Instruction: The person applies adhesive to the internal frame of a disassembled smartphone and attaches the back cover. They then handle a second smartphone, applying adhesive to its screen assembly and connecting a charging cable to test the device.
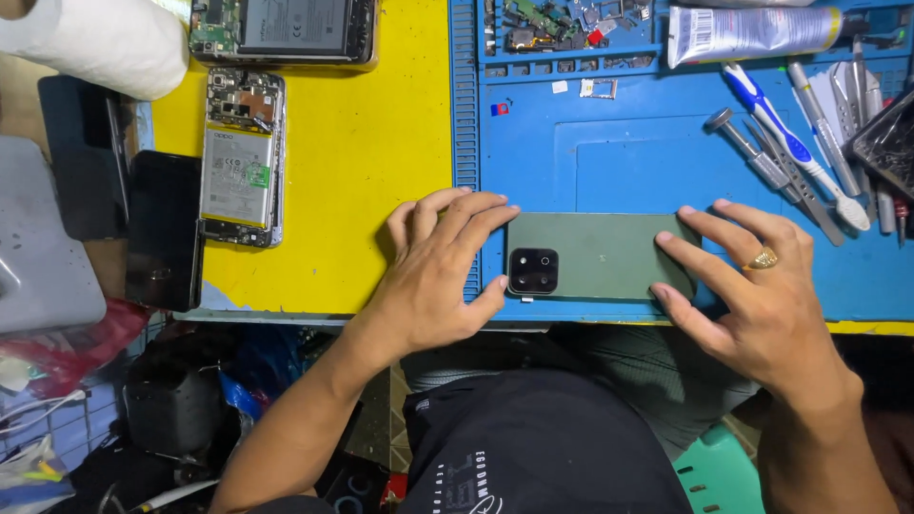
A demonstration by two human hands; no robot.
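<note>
Both hands on the phone (600, 255), face down on the blue mat (609, 162) at the near edge of the bench. Left hand (440, 271) caps the camera end, fingers flat along the far edge, thumb on the near edge beside the black camera block (533, 271). Right hand (752, 286) presses the other end, fingers spread on the green back. Neither hand pinches; both press flat and hold nothing else.

Looks like the back cover is being pressed or felt along its seam. Next move likely needs even pressure round the edges, or a tool.

Just beyond the right hand: screwdrivers (762, 157), toothbrush (795, 143), tweezers (847, 95), glue tube (752, 33). Far of the phone, the mat's tray slots (562, 24) hold small boards and screws. Black tray (890, 143) at far right, contents unclear.

Beyond the left hand, yellow mat (362, 143) with two opened phones (243, 157), batteries showing.
</note>
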